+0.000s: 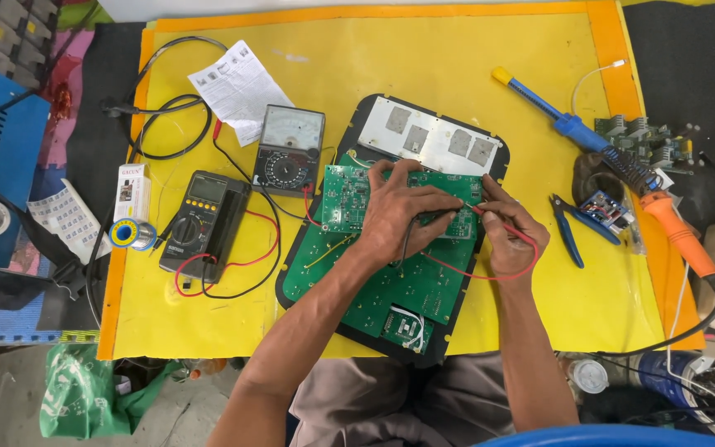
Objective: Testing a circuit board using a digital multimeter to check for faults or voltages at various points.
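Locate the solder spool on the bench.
In the head view the solder spool lies at the left edge of the yellow mat, just below a small white box and left of the black digital multimeter.

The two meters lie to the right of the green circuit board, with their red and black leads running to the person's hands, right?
Not quite. The head view shows both meters, the black digital one and the analog one, left of the green circuit board. Their leads do run toward the hands.

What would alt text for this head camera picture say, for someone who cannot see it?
Two bare hands, left hand and right hand, press meter probes onto a green circuit board on a yellow mat. Two multimeters sit left; a soldering iron and blue pliers lie right.
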